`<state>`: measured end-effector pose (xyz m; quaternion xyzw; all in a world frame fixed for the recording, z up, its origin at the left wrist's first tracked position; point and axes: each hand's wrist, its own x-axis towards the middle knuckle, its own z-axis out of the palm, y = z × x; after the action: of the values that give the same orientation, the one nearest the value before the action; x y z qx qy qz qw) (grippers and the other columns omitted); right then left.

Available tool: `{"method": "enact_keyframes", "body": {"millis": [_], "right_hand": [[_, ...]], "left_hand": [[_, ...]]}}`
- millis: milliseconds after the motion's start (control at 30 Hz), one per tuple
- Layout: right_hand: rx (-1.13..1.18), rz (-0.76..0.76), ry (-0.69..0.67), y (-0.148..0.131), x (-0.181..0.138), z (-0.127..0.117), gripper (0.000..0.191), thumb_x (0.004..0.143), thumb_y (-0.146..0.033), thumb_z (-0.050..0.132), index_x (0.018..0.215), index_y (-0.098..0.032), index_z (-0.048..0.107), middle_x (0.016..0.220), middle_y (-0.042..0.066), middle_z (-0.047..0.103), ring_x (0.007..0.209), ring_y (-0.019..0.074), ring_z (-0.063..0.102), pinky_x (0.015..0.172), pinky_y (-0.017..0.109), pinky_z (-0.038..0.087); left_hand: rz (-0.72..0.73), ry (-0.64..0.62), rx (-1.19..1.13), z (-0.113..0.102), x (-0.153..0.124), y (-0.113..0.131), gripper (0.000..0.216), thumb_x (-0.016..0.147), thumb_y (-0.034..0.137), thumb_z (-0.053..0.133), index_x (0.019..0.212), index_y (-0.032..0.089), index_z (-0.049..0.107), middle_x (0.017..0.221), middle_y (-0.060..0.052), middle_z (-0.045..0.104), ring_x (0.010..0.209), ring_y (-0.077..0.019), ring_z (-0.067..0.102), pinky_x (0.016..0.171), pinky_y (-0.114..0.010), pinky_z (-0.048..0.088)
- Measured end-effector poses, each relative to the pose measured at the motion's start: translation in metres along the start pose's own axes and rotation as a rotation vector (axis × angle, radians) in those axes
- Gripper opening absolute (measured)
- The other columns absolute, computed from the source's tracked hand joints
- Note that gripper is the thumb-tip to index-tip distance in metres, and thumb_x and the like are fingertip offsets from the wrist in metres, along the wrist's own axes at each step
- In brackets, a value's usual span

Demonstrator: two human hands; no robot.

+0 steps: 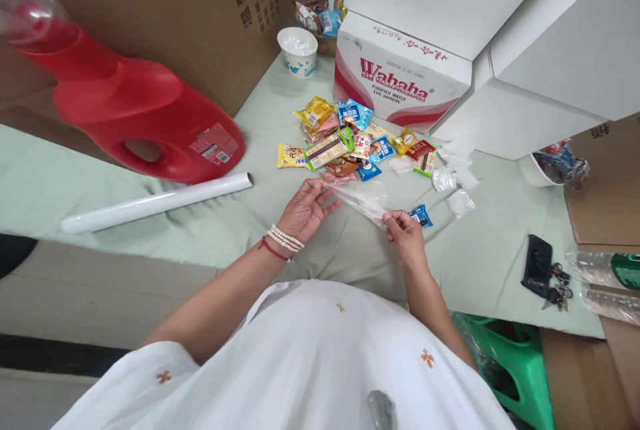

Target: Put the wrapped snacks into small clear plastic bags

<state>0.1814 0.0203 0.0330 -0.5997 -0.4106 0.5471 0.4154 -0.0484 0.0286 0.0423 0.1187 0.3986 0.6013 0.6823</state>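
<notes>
The left hand, fingers loosely curled, and the right hand, pinched tight, hold a clear bag over the worktop, beside the snacks. A cup holds something white.

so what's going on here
A person at a table covered in pale green cloth has a clear plastic bag stretched between both hands: the right hand pinches one end, and the left hand meets the other. Just beyond lies a pile of snack packets. A red detergent jug lies to the left.
</notes>
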Motion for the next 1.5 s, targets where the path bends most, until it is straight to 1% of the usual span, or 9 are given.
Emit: {"method": "enact_keyframes", "body": {"millis": [100,200,367,567,700,867,1000,1300,1500], "right_hand": [[0.021,0.009,0.081,-0.004,-0.005,0.005,0.042,0.080,-0.061,0.076,0.085,-0.023,0.059,0.078,0.000,0.070,0.047,0.0084,0.039,0.045,0.025,0.028],[-0.054,-0.039,0.104,-0.002,-0.016,0.019,0.040,0.087,-0.061,0.070,0.089,-0.023,0.059,0.084,0.001,0.072,0.051,0.0104,0.047,0.049,0.026,0.036],[-0.176,-0.142,-0.022,-0.001,-0.035,0.031,0.034,0.091,-0.057,0.067,0.088,-0.023,0.066,0.065,-0.003,0.055,0.057,0.0129,0.045,0.055,0.027,0.037],[0.212,0.049,-0.023,-0.017,-0.028,0.002,0.039,0.074,-0.053,0.083,0.081,-0.023,0.060,0.063,-0.006,0.044,0.052,0.0086,0.033,0.044,0.022,0.024],[0.203,0.105,-0.037,-0.024,-0.020,-0.024,0.041,0.069,-0.053,0.087,0.077,-0.022,0.062,0.058,-0.008,0.041,0.046,0.0066,0.028,0.041,0.022,0.017],[-0.012,-0.039,-0.014,-0.028,-0.023,-0.037,0.034,0.080,-0.053,0.082,0.081,-0.021,0.069,0.061,-0.005,0.050,0.048,0.0076,0.030,0.045,0.024,0.021],[-0.219,-0.235,0.074,-0.023,-0.036,-0.016,0.028,0.090,-0.050,0.073,0.092,-0.022,0.073,0.070,-0.002,0.061,0.056,0.0111,0.041,0.053,0.025,0.034],[-0.328,-0.501,-0.047,-0.002,-0.055,0.022,0.018,0.100,-0.035,0.062,0.092,-0.020,0.071,0.079,0.000,0.063,0.062,0.0112,0.049,0.061,0.025,0.042],[-0.347,-0.525,0.093,-0.002,-0.045,-0.005,0.022,0.098,-0.036,0.065,0.117,-0.023,0.065,0.130,0.010,0.061,0.065,0.0093,0.051,0.065,0.028,0.049]], "left_hand": [[-0.053,0.127,0.201,0.000,-0.010,-0.012,0.044,0.076,0.052,0.086,0.096,0.024,0.058,0.108,-0.001,0.068,0.098,-0.0162,0.066,0.075,-0.027,0.059],[-0.124,0.051,0.393,0.013,-0.022,-0.036,0.049,0.079,0.064,0.078,0.092,0.020,0.061,0.098,-0.004,0.067,0.095,-0.0174,0.064,0.072,-0.026,0.055],[-0.032,0.035,0.448,0.032,-0.008,-0.057,0.035,0.078,0.048,0.079,0.080,0.020,0.058,0.083,0.001,0.063,0.081,-0.0136,0.059,0.068,-0.024,0.051],[-0.106,0.069,0.239,0.026,0.002,-0.056,0.039,0.078,0.043,0.081,0.080,0.021,0.048,0.084,0.003,0.064,0.080,-0.0113,0.063,0.073,-0.025,0.055],[-0.129,-0.013,0.209,0.026,-0.001,-0.049,0.045,0.076,0.047,0.085,0.081,0.021,0.049,0.081,0.003,0.063,0.081,-0.0120,0.066,0.074,-0.027,0.057],[-0.038,-0.128,0.328,0.029,-0.005,-0.034,0.050,0.078,0.060,0.081,0.085,0.020,0.052,0.089,0.001,0.065,0.082,-0.0131,0.068,0.070,-0.024,0.053],[-0.143,-0.140,0.351,0.041,-0.012,-0.041,0.050,0.077,0.058,0.082,0.100,0.021,0.058,0.106,-0.003,0.068,0.096,-0.0172,0.068,0.078,-0.029,0.054],[-0.127,0.093,0.132,0.053,0.005,-0.078,0.036,0.065,0.030,0.086,0.078,0.019,0.054,0.070,0.005,0.056,0.062,-0.0090,0.051,0.058,-0.023,0.043],[-0.023,0.139,0.083,0.044,0.019,-0.054,0.040,0.068,0.038,0.087,0.086,0.023,0.054,0.082,0.005,0.061,0.070,-0.0096,0.056,0.062,-0.022,0.048]]}}
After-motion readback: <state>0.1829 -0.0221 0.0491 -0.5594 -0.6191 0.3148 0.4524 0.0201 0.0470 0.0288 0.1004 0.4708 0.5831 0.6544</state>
